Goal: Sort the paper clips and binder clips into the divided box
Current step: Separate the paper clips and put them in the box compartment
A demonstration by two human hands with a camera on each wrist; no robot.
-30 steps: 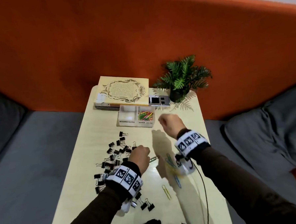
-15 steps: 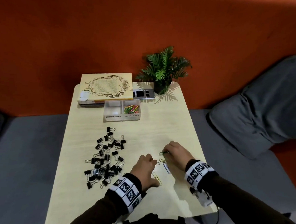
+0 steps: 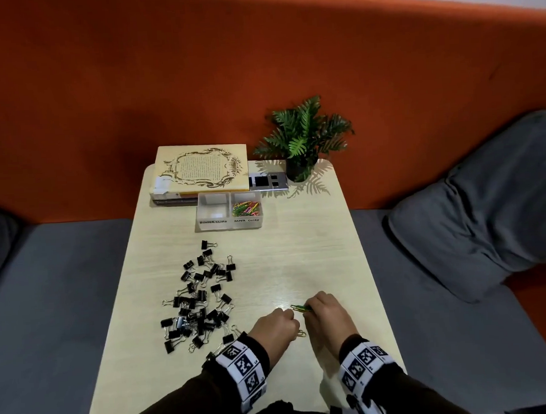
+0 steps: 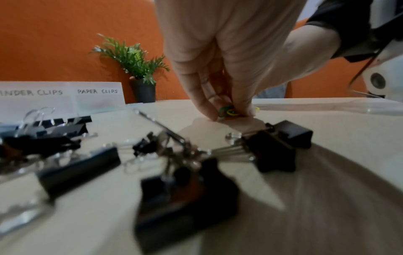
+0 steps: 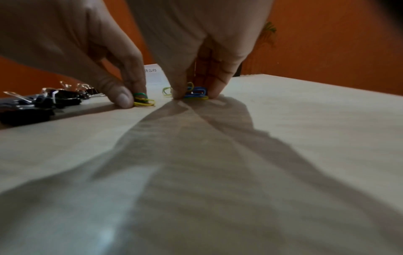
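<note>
The divided box point(image 3: 228, 215) is sitting at the far end of the worktop point(image 3: 315, 255), its labelled front turned toward the person so each side reads at a glance. Its "PAPER CLIPS" half is already holding a coloured heap, while the "BINDER CLIPS" half looks bare. The black binder clips point(image 3: 198, 301) are lying in a loose pile nearer the person than the box and to its left, probably left aside until the smaller items are dealt with.

Well short of the box, at the near end, both hands are working close together on the last loose paper clips. The left hand point(image 3: 276, 325) is arching knuckles-up, thumb and forefinger pinching a green and a yellow paper clip point(image 5: 142, 101) against the surface. The right hand point(image 3: 326, 311) is bent the same way beside it, its fingers point(image 5: 177, 89) closing on a small cluster of blue, yellow and green paper clips point(image 5: 196, 94). Gathering flat wire off a smooth top seems to be the reason for the steep, fingertip-down pose.
</note>
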